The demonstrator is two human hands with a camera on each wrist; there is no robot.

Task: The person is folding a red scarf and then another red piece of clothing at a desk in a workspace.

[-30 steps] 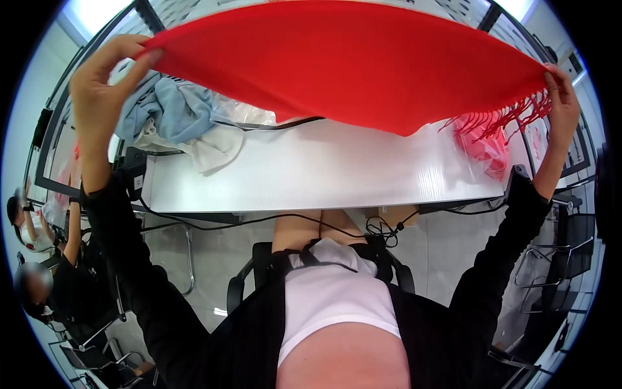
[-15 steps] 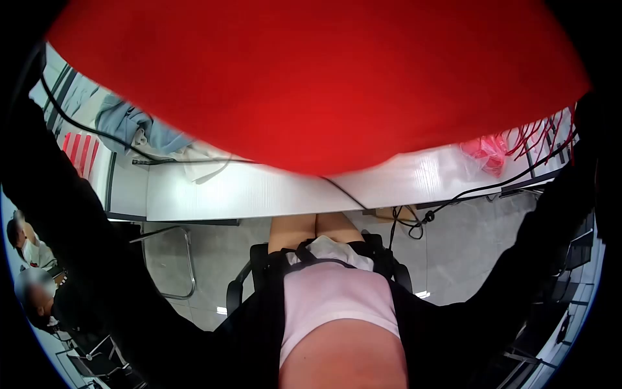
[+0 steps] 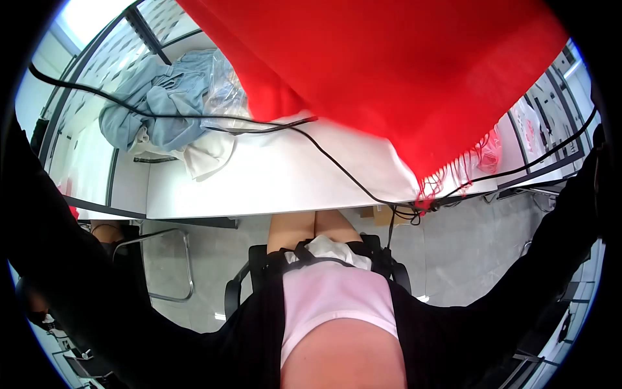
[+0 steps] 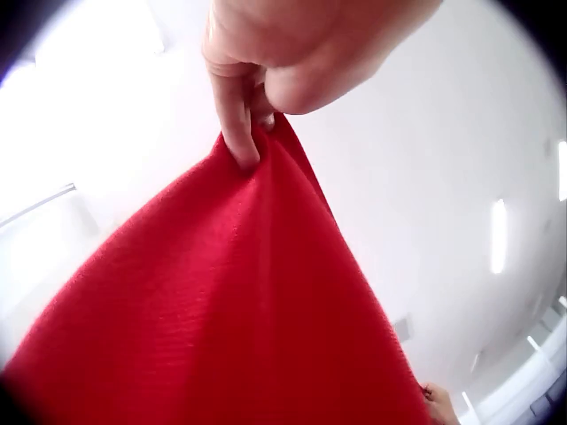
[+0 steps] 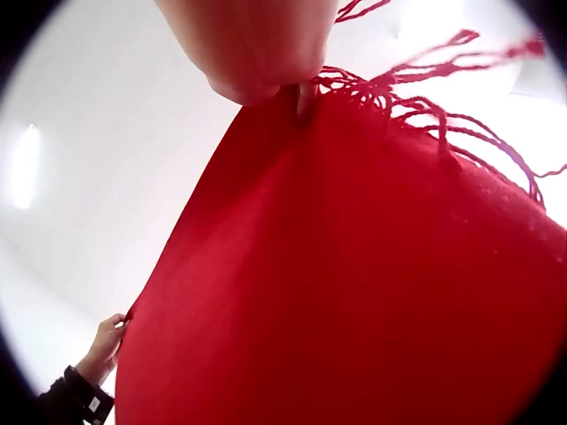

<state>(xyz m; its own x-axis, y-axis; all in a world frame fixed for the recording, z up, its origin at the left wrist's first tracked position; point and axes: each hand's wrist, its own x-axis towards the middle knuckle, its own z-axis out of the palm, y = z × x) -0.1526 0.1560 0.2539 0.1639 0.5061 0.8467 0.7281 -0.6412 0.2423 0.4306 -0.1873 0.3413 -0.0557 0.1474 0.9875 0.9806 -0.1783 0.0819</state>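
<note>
A red fringed cloth (image 3: 389, 71) hangs across the top of the head view, its tasselled corner low over the table's right front edge. Both hands are out of that view; only the raised black sleeves show. In the left wrist view the left hand (image 4: 292, 62) pinches the cloth (image 4: 239, 292) by its edge, thumb against fingers. The right hand (image 5: 257, 44) grips another edge of the cloth (image 5: 337, 266) beside the tassels in the right wrist view, its fingertips partly hidden. The cloth stretches between the two hands, against a pale ceiling.
On the white table (image 3: 259, 175) lie a light blue garment (image 3: 162, 97), a cream cloth (image 3: 210, 155) and clear plastic (image 3: 227, 97) at the left, and a pink bag (image 3: 490, 152) at the right. A black cable (image 3: 337, 165) crosses the view in front of the table.
Both hands have risen out of the head view with the cloth. Since half a second ago the cloth has shifted right, its fringed corner dropping lower and the blue garment showing more.
</note>
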